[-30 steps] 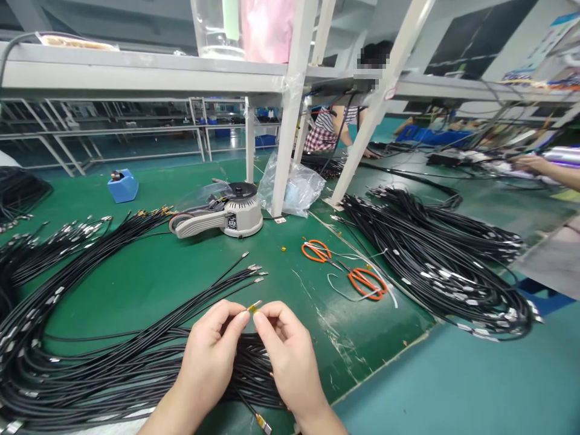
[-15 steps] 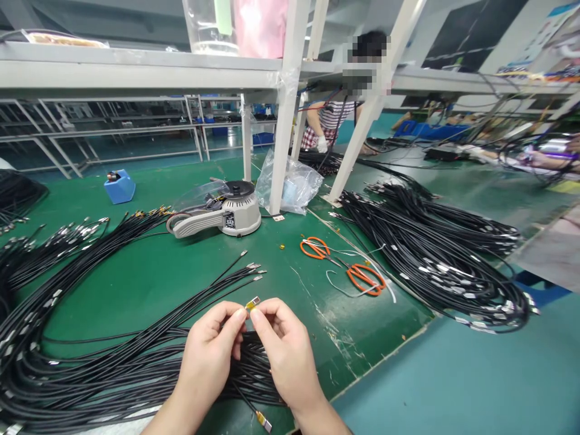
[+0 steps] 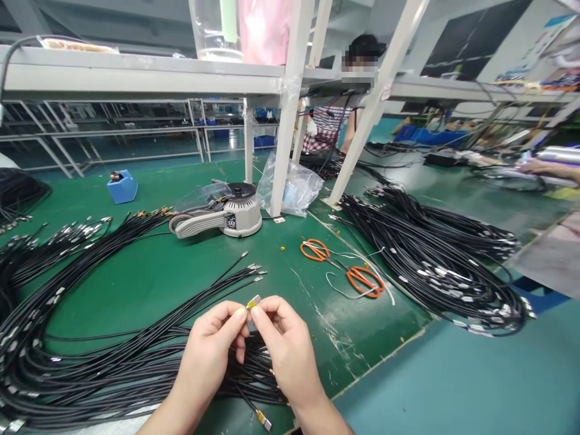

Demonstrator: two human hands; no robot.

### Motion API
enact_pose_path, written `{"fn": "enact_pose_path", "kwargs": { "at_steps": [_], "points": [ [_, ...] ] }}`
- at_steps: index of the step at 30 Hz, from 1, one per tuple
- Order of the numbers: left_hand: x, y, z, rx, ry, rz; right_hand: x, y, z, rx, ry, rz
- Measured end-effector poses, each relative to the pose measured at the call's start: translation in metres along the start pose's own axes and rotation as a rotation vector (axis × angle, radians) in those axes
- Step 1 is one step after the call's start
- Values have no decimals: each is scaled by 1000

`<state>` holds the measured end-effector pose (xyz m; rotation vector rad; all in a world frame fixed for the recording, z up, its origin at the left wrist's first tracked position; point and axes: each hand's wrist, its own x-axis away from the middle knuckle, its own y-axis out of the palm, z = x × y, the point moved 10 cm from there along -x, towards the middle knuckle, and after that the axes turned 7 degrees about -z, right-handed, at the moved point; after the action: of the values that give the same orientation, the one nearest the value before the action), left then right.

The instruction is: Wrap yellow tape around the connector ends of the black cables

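Note:
My left hand point(image 3: 211, 353) and my right hand point(image 3: 285, 350) meet above the green mat point(image 3: 149, 284), fingertips pinched together on the metal end of a black cable point(image 3: 254, 301), which carries a bit of yellow tape. The cable runs down between my palms and is mostly hidden. Beneath my hands lies a big bundle of black cables point(image 3: 90, 368). A second taped cable end point(image 3: 263, 420) pokes out by my right wrist.
A grey tape dispenser point(image 3: 226, 217) stands behind, with a plastic bag point(image 3: 294, 187) and white shelf posts point(image 3: 285, 121) beside it. Orange scissors point(image 3: 344, 269) lie to the right, then another heap of black cables point(image 3: 435, 254). A blue box point(image 3: 122, 185) sits far left. Other people work beyond.
My hands stay pinched on the cable end, shifting slightly up and forward. The view wobbles a little; a person behind has moved.

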<state>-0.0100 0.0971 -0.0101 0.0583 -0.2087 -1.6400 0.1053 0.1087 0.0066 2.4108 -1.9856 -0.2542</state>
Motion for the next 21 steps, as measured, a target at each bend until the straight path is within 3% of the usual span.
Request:
{"fn": "enact_pose_path", "kwargs": {
  "at_steps": [13, 21],
  "points": [
    [-1, 26, -10, 267, -230, -432, -2, -2, -6, 63, -76, -122],
    [17, 42, -19, 284, -400, -636, -4, 10, -18, -7, -202, -385]
  ]
}}
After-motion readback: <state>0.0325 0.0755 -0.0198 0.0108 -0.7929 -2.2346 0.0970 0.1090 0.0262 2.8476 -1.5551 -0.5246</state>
